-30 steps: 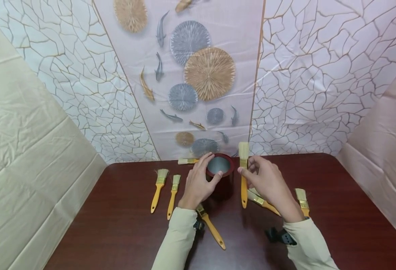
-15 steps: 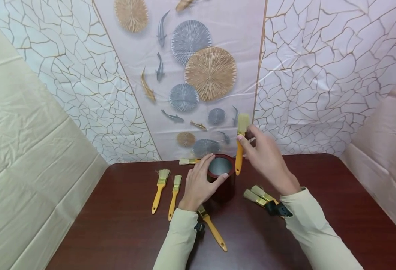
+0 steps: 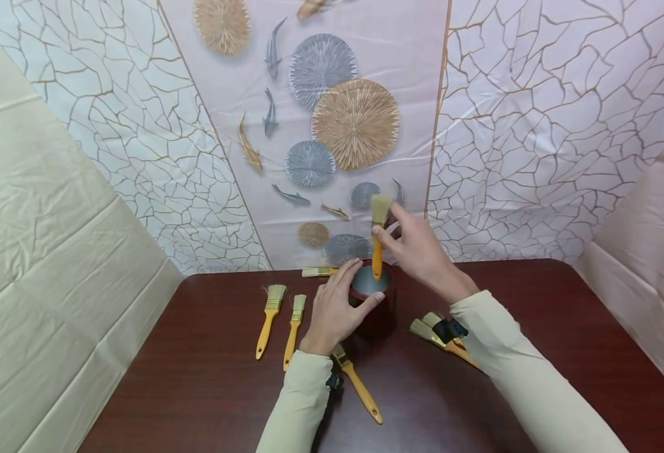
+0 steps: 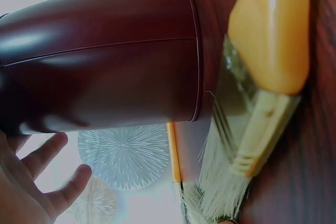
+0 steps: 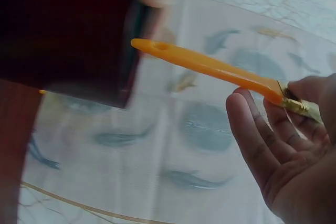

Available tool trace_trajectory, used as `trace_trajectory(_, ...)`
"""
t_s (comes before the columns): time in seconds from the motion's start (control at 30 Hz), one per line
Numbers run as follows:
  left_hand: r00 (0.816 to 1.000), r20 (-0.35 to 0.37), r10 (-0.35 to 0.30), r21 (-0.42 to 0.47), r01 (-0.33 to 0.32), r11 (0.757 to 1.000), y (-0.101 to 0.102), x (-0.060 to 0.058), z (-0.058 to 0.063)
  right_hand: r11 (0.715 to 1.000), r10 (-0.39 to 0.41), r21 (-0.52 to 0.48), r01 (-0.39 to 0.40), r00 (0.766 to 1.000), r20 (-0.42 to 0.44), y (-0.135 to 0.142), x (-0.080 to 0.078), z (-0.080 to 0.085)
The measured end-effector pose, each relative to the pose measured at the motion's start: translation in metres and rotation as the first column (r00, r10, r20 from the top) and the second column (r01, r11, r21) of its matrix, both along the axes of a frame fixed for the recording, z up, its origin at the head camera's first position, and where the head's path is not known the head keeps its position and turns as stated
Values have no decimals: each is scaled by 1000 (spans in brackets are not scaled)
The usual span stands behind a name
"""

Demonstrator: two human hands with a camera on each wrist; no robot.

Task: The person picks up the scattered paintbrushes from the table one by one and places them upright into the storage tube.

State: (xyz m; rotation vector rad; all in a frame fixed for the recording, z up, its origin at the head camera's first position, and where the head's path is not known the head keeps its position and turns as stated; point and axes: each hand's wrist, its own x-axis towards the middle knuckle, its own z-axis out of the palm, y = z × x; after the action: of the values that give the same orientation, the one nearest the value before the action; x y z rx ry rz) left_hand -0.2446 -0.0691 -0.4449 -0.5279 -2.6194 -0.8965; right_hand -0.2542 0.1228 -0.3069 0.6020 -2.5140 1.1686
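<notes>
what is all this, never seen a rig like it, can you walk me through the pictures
There is no robot here, just a person working bare-handed. The wide picture is taken from the head, looking forward and down; the two close ones from the left and right wrists. The left hand rests at the rim of a round dark red container. The right hand pinches a yellow-handled paintbrush, bristles up, handle end toward the container's mouth. More paintbrushes lie on the reddish-brown table.
</notes>
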Motion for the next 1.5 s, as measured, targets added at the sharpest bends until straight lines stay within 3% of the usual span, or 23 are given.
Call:
trace_trajectory(0.27, 1000, 4, -9, 1, 9, 1000, 1, 0, -1, 991, 36, 124, -49, 993, 109, -3, -10, -35)
trace_trajectory(0.57, 1000, 3, -12, 2, 12, 1000, 0, 0, 1, 982, 52, 178, -71, 993, 109, 0, -11, -62)
trace_trajectory(0.77, 1000, 14, -14, 4, 14, 1000, 1, -1, 0, 986, 39, 155, -62, 989, 145, 2, -18, -70)
trace_trajectory(1.07, 998, 50, -26, 113, 20, 993, 1, -1, -2, 994, -2, 107, -16, 986, 169, 5, -30, -80)
trace_trajectory(1.23, 997, 63, -34, 124, 26, 992, 2, 0, -1, 998, -7, 65, -6, 982, 189, 12, -22, -73)
trace_trajectory(1.5, 997, 72, -33, 110, 25, 994, 0, 1, 1, 1000, -6, 25, 1, 980, 197, 46, 19, -35)
